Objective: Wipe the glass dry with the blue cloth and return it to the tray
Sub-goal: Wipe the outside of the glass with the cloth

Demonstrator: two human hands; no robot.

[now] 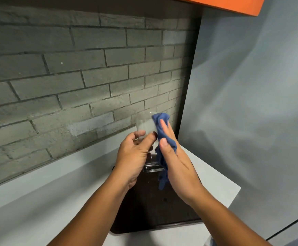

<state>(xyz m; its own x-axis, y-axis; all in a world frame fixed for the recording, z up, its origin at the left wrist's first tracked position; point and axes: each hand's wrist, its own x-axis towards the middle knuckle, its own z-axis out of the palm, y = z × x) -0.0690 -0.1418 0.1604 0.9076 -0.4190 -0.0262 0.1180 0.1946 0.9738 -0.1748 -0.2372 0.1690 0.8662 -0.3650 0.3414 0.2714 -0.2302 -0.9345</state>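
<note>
A clear drinking glass is held upright in the air above the dark tray. My left hand grips the glass around its lower half, thumb across the front. My right hand presses the blue cloth flat against the glass's right side, fingers stretched out. The cloth covers part of the rim and hangs down past the glass's thick base. Part of the glass is hidden behind both hands.
The tray lies on a white counter that ends at a corner on the right. A grey brick wall runs behind it, a pale grey wall stands to the right, and an orange cabinet edge hangs overhead.
</note>
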